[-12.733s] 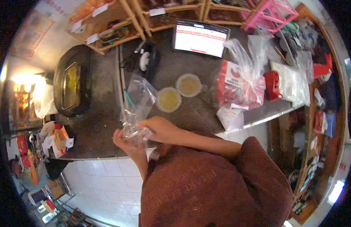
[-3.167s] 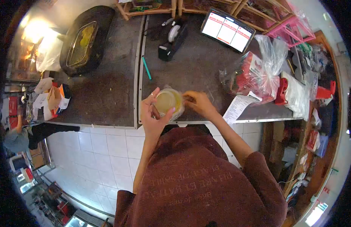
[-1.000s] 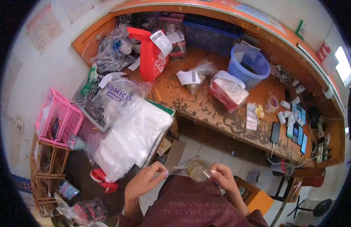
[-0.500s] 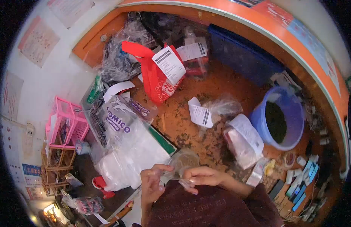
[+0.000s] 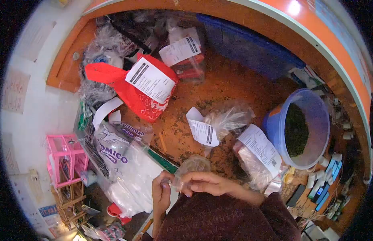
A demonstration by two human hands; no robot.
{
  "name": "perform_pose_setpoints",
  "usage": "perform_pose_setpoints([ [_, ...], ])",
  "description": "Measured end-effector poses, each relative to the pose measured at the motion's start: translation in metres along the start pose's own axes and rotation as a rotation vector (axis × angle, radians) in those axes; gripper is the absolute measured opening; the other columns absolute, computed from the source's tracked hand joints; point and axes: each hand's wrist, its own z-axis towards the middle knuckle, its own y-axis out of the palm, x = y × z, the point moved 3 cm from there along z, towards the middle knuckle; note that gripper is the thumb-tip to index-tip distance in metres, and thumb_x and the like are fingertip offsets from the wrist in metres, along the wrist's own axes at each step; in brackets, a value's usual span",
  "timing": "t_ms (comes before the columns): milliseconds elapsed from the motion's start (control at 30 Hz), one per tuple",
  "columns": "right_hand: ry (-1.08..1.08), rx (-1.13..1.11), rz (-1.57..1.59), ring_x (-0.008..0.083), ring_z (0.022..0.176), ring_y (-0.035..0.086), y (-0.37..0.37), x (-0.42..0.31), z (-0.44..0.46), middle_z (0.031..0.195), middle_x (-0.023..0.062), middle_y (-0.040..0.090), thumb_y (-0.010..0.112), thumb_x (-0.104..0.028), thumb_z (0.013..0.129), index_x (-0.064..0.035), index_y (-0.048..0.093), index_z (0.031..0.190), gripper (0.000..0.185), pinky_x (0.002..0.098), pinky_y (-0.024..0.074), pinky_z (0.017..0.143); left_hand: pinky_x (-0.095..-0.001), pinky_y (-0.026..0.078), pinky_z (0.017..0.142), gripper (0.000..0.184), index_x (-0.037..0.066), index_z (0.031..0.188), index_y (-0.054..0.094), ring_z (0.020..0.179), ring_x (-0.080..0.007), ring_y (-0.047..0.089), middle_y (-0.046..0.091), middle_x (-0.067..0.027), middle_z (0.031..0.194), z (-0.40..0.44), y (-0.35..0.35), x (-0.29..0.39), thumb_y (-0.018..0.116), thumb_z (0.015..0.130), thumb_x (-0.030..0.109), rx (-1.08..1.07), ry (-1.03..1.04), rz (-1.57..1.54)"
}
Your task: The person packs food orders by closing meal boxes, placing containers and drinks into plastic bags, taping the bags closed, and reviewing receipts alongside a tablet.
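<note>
A small clear plastic bag (image 5: 195,164) is held close in front of my chest, at the table's near edge. My left hand (image 5: 162,188) pinches its near end from the left. From the right, my right hand (image 5: 204,182) curls its fingers over the same end, and the fingertips of both hands almost meet there. The bag's far part spreads over the table beyond my fingers. What is inside it I cannot make out. Just left of my hands lies a large stack of white plastic packaging with purple print (image 5: 114,154).
A red bag with a paper label (image 5: 154,108) stands at the back left. Labelled clear packets (image 5: 228,120) lie mid-table. To the right are a blue bucket of dark green flakes (image 5: 275,132) and blue-white blocks (image 5: 323,193). A pink basket (image 5: 65,160) stands at left.
My hands have drawn closer together on the bag, the right moving left and slightly up. The view has shifted, so the red bag and left-side items appear farther left.
</note>
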Motion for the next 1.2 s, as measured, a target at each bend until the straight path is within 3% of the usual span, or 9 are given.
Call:
perform_pose_setpoints([
  [133,-0.122,0.089,-0.32,0.0153,0.087,0.04,-0.005,-0.007,0.004,0.092,0.0066,0.036,0.042,-0.01,0.088,-0.0033,0.049,0.11,0.024,0.0264,0.0349,0.078,-0.0254,0.04,0.064,0.029,-0.002,0.115,0.043,0.071,-0.0115,0.047,0.048,-0.0066,0.084,0.004,0.004,0.001,0.038,0.091,0.013,0.17,-0.094,0.133],
  [333,-0.232,0.226,-0.736,0.0205,0.111,0.039,-0.006,-0.013,0.01,0.114,0.0132,0.041,0.047,-0.009,0.087,-0.002,0.051,0.105,0.021,0.032,0.0325,0.091,-0.0202,0.039,0.062,0.038,0.004,0.122,0.035,0.079,-0.0092,0.044,0.046,-0.0052,0.099,0.007,-0.003,-0.014,0.047,0.087,0.012,0.115,-0.223,-0.133],
  [433,-0.082,0.329,-0.227,0.0174,0.098,0.048,-0.01,0.016,0.009,0.101,0.0108,0.05,0.045,-0.01,0.088,-0.0014,0.05,0.106,0.02,0.0305,0.0387,0.084,-0.0195,0.037,0.056,0.031,0.005,0.116,0.037,0.067,-0.0082,0.043,0.047,-0.0051,0.086,0.013,0.002,-0.011,0.045,0.088,0.012,0.193,-0.169,-0.076],
  [467,-0.146,0.429,-0.343,0.0135,0.082,0.055,-0.013,0.017,0.011,0.09,0.0078,0.056,0.043,-0.009,0.09,0.0023,0.05,0.105,0.021,0.0263,0.0426,0.074,-0.0202,0.035,0.052,0.026,0.004,0.113,0.039,0.059,-0.0085,0.042,0.047,-0.0055,0.076,0.014,0.003,-0.012,0.044,0.088,0.009,0.232,-0.131,-0.05],
  [667,-0.042,0.459,0.021,0.0128,0.074,0.052,-0.014,0.031,0.021,0.084,0.0061,0.054,0.048,-0.008,0.087,0.0005,0.053,0.098,0.015,0.0249,0.0421,0.067,-0.0188,0.031,0.045,0.024,0.006,0.101,0.03,0.049,-0.0093,0.041,0.048,-0.0075,0.061,0.015,0.005,-0.012,0.048,0.087,0.014,0.247,-0.14,-0.136],
  [767,-0.331,0.577,-0.609,0.0125,0.072,0.052,-0.017,0.028,0.025,0.081,0.0052,0.053,0.054,-0.007,0.083,-0.0007,0.055,0.095,0.013,0.0243,0.0417,0.064,-0.0183,0.031,0.045,0.033,0.007,0.101,0.025,0.048,-0.0099,0.042,0.049,-0.0074,0.058,0.013,0.0,-0.015,0.052,0.086,0.019,0.183,-0.12,-0.144],
  [967,-0.273,0.579,-0.532,0.0119,0.069,0.054,-0.022,0.036,0.027,0.08,0.0052,0.055,0.061,-0.006,0.077,-0.0007,0.058,0.089,0.014,0.023,0.0423,0.059,-0.019,0.033,0.045,0.044,0.007,0.106,0.024,0.046,-0.0109,0.045,0.05,-0.0065,0.054,0.011,-0.004,-0.018,0.056,0.083,0.028,0.147,-0.082,-0.135],
  [1067,-0.007,0.582,-0.275,0.0104,0.06,0.056,-0.018,0.03,0.025,0.079,0.0057,0.058,0.061,-0.004,0.076,-0.0006,0.057,0.086,0.012,0.0214,0.0426,0.052,-0.0206,0.036,0.051,0.057,0.007,0.114,0.022,0.048,-0.0105,0.046,0.051,-0.0035,0.053,0.009,-0.003,-0.016,0.06,0.08,0.032,0.142,-0.124,-0.126],
  [1200,-0.069,0.597,-0.357,0.0116,0.058,0.057,-0.02,0.026,0.024,0.081,0.0086,0.06,0.056,0.0,0.075,-0.0014,0.053,0.083,0.008,0.0242,0.0447,0.052,-0.0207,0.039,0.051,0.077,0.003,0.128,0.011,0.048,-0.0111,0.048,0.054,-0.0058,0.055,0.014,-0.003,-0.018,0.062,0.078,0.033,0.089,-0.137,-0.097],
])
